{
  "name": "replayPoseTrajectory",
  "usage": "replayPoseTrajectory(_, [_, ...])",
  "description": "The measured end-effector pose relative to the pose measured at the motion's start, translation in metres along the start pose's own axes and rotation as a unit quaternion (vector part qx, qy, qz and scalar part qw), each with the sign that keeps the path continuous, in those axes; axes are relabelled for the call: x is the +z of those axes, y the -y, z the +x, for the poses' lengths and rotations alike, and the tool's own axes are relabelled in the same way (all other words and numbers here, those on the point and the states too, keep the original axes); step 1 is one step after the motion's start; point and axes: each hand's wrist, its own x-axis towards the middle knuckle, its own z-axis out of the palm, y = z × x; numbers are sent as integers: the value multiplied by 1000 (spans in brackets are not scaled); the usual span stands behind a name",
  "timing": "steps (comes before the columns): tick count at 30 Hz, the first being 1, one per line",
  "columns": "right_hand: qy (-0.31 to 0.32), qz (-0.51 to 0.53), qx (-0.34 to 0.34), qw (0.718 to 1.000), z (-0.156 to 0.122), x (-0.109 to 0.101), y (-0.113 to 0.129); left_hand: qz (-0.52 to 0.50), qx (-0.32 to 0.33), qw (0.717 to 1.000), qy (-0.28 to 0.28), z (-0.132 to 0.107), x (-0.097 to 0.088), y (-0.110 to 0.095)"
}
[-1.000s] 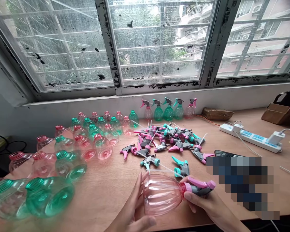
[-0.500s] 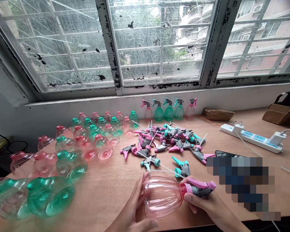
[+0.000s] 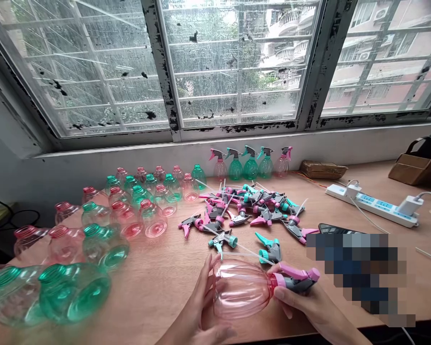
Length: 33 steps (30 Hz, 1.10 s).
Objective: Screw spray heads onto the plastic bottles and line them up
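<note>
While R hand point(image 3: 311, 303) has thumb + fingers closed on the collar of a pink btl point(image 3: 240, 290), w/ pink/grey spray head point(image 3: 299, 279) at its neck, L hand point(image 3: 191, 311) is cupped wide round the base end, thumb apart; can't tell if its fingers touch. Btl is on its side, nr front edge of table point(image 3: 154, 297), neck to R. Just beyond: two teal/grey heads, nearer one point(image 3: 273, 250) almost at the btl, other point(image 3: 222, 241) to its L. Behind, heap of loose heads point(image 3: 251, 206), mostly pink/grey. L side: open btls point(image 3: 153, 223), pink + green, upright. Back wall: five topped btls point(image 3: 251, 167). R side: power strip point(image 3: 373, 207) w/ plugs, brown parcel point(image 3: 323, 169), pixelated patch nr R hand.
</note>
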Motion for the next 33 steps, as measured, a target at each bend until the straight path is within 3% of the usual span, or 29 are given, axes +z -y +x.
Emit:
replayPoseTrajectory(13, [-15, 9, 1, 1000, 1, 0, -1, -65, -49, 996, -40, 0, -1, 6])
replayPoseTrajectory(22, [-27, 7, 2, 1000, -1, 4, 3, -80, -65, 994, -24, 10, -4, 3])
replayPoseTrajectory(33, [-16, -8, -2, 1000, 0, 2, 3, -27, -22, 999, -18, 2, 1, 7])
